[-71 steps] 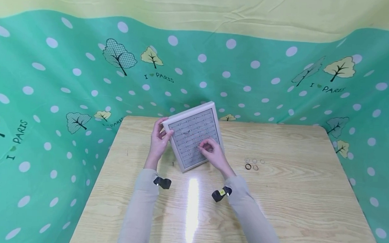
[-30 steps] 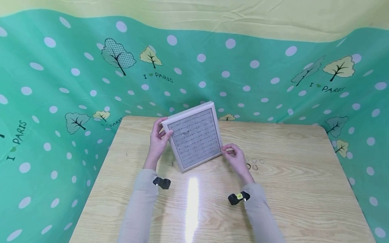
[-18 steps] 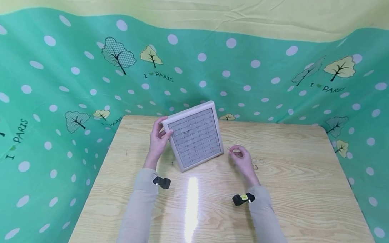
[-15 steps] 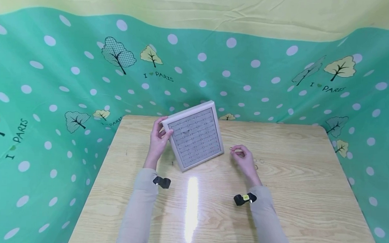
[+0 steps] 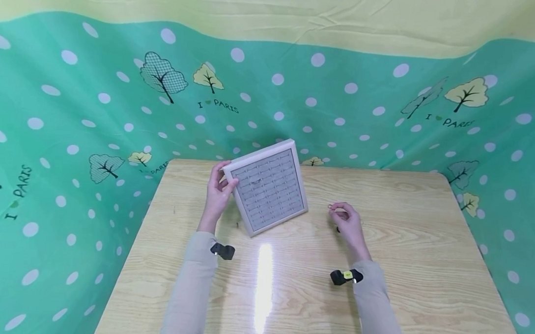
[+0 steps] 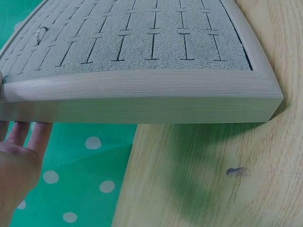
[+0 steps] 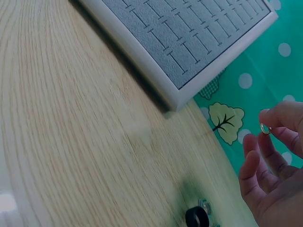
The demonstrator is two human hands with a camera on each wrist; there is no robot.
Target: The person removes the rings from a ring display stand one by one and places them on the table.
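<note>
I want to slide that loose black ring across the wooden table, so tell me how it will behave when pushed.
The small black ring lies flat on the pale wooden table, so a gentle push probably slides it. The tabletop looks glossy, so it may skid far. Tipped on edge, its round shape would likely roll. It seems light and could bump the small clear ring beside it.

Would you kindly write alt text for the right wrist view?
A right hand pinches a small ring above a wooden table. A grey slotted tray lies beyond, and a black ring sits on the table below the hand.
</note>
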